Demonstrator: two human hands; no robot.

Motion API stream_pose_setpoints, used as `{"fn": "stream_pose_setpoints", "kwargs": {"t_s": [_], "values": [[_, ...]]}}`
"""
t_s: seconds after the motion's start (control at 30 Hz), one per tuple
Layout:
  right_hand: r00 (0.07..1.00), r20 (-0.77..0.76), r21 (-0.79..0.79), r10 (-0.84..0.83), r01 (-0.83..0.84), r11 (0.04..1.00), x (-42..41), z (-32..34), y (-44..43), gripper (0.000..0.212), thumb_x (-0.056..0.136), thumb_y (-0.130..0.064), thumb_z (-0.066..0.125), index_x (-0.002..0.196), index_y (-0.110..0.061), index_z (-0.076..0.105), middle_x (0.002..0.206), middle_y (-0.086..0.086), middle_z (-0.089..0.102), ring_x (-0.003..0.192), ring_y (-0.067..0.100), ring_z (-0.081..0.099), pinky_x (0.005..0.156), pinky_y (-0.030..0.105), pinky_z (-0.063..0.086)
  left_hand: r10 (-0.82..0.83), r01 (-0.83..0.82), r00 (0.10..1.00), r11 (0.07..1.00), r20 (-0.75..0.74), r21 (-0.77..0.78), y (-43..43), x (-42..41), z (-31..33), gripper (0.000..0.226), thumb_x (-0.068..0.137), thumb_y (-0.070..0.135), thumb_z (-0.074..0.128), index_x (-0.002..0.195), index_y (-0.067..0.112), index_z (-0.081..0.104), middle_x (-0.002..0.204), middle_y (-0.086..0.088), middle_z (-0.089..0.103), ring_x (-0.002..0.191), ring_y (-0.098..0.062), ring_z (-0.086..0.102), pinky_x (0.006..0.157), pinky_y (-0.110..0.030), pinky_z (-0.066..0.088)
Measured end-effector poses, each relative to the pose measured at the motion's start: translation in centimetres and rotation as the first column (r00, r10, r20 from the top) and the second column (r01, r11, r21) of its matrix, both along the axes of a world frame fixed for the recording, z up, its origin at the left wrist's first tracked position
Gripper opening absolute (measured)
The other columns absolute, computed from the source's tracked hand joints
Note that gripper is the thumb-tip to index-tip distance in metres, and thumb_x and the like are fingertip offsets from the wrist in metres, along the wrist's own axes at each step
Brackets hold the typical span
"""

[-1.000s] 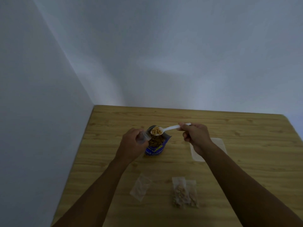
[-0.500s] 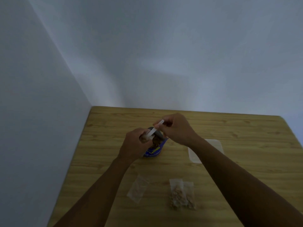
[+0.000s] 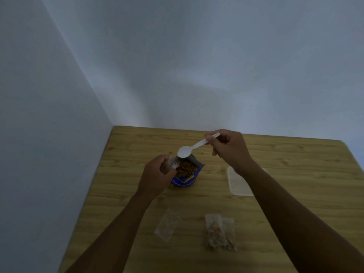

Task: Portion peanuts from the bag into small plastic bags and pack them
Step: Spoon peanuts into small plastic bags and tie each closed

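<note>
Right hand [image 3: 230, 149] pinches an empty-looking spoon [image 3: 194, 147] above the peanut bag [image 3: 187, 173]; left hand [image 3: 157, 176] grips a small bag [image 3: 171, 164], contents hard to see.

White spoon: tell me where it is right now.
Head view, centre: the right hand pinches the white spoon by its handle, bowl hovering over the blue peanut bag, just right of the left hand holding a small plastic bag.

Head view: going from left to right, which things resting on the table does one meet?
A flat small bag → blue peanut bag → two small bags with peanuts → clear plastic sheet.
</note>
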State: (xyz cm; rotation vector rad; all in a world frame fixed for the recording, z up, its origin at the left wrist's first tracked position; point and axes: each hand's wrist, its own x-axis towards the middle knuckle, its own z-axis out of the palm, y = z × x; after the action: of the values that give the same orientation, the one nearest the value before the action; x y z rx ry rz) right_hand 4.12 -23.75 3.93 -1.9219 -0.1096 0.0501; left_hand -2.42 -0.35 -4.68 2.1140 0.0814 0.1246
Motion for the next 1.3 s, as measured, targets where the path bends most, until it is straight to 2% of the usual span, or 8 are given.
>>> {"fn": "stream_pose_setpoints", "kwargs": {"t_s": [0.1, 0.3, 0.6, 0.77, 0.8, 0.93, 1.17, 1.3], "values": [[0.999, -0.017, -0.159, -0.047, 0.043, 0.986, -0.8, -2.4, 0.0, 0.008, 0.092, -0.020, 0.071, 0.094, -0.016, 0.078, 0.074, 0.001, 0.074, 0.049, 0.005, 0.062, 0.050, 0.016, 0.048, -0.005, 0.006, 1.000, 0.999, -0.027, 0.036, 0.8, -0.6, -0.7, 0.038, 0.082, 0.014, 0.072, 0.119, 0.014, 0.065, 0.103, 0.001, 0.068, 0.090, -0.011, 0.064, 0.070, -0.019, 0.049], [0.998, 0.048, -0.324, -0.034, 0.048, 0.945, -2.9, -7.1, 2.3, 0.013, 0.093, -0.025, 0.069, 0.096, -0.019, 0.081, 0.086, -0.005, 0.079, 0.054, -0.006, 0.060, 0.064, 0.027, 0.057, -0.062, 0.066, 0.997, 0.990, -0.033, 0.123, 1.8, -1.3, -1.1, 0.047, 0.077, 0.025, 0.068, 0.122, 0.013, 0.067, 0.109, -0.001, 0.069, 0.094, -0.015, 0.065, 0.078, -0.035, 0.057], [0.992, -0.029, -0.264, -0.125, 0.113, 0.958, -3.2, -7.7, 3.7, 0.011, 0.091, -0.022, 0.071, 0.091, -0.018, 0.081, 0.062, 0.000, 0.073, 0.042, 0.009, 0.060, 0.048, 0.036, 0.055, -0.092, 0.091, 0.996, 0.985, 0.001, 0.149, 2.3, -1.4, -0.9, 0.044, 0.076, 0.011, 0.074, 0.120, 0.012, 0.069, 0.102, -0.004, 0.070, 0.086, -0.017, 0.065, 0.072, -0.040, 0.058], [0.985, -0.064, -0.227, -0.158, 0.140, 0.964, -3.6, -8.2, 4.5, 0.011, 0.092, -0.021, 0.070, 0.089, -0.019, 0.081, 0.061, 0.002, 0.073, 0.037, 0.007, 0.055, 0.047, 0.037, 0.055, -0.125, 0.119, 0.992, 0.981, 0.032, 0.154, 2.4, -1.3, -0.7, 0.046, 0.076, 0.005, 0.076, 0.121, 0.005, 0.069, 0.109, -0.005, 0.071, 0.089, -0.009, 0.065, 0.073, -0.006, 0.047], [0.982, -0.090, -0.214, -0.165, 0.143, 0.966, -3.5, -8.1, 4.5, 0.011, 0.092, -0.021, 0.070, 0.089, -0.019, 0.081, 0.062, 0.002, 0.073, 0.036, 0.007, 0.054, 0.046, 0.035, 0.055, -0.131, 0.125, 0.991, 0.982, 0.032, 0.140, 2.5, -1.3, -0.7, 0.045, 0.076, 0.006, 0.076, 0.120, 0.006, 0.069, 0.109, -0.004, 0.072, 0.089, -0.008, 0.065, 0.073, -0.006, 0.047], [0.971, -0.163, -0.189, -0.176, 0.144, 0.971, -3.4, -7.7, 4.5, 0.010, 0.092, -0.022, 0.071, 0.090, -0.018, 0.080, 0.065, 0.004, 0.074, 0.036, 0.009, 0.055, 0.043, 0.027, 0.051, -0.152, 0.148, 0.988, 0.983, 0.031, 0.105, 2.8, -1.2, -0.9, 0.046, 0.077, 0.012, 0.075, 0.122, 0.007, 0.069, 0.113, -0.003, 0.072, 0.096, -0.011, 0.068, 0.080, -0.031, 0.058], [0.932, -0.284, -0.087, -0.225, 0.209, 0.974, -3.2, -7.5, 4.9, 0.010, 0.092, -0.019, 0.071, 0.085, -0.021, 0.079, 0.071, 0.007, 0.075, 0.035, 0.011, 0.049, 0.039, 0.025, 0.044, -0.150, 0.148, 0.989, 0.986, 0.012, 0.081, 2.8, -1.3, -1.2, 0.047, 0.075, 0.035, 0.070, 0.114, 0.008, 0.072, 0.109, -0.002, 0.072, 0.098, -0.010, 0.068, 0.083, -0.035, 0.057], [0.901, -0.348, -0.036, -0.259, 0.263, 0.964, -3.1, -7.2, 4.3, 0.012, 0.092, -0.017, 0.071, 0.082, -0.021, 0.078, 0.073, 0.004, 0.076, 0.034, 0.010, 0.047, 0.039, 0.025, 0.043, -0.135, 0.134, 0.991, 0.988, 0.009, 0.074, 2.7, -1.2, -1.2, 0.048, 0.075, 0.032, 0.072, 0.116, 0.006, 0.071, 0.113, -0.005, 0.072, 0.101, -0.011, 0.067, 0.087, -0.032, 0.056]]}}
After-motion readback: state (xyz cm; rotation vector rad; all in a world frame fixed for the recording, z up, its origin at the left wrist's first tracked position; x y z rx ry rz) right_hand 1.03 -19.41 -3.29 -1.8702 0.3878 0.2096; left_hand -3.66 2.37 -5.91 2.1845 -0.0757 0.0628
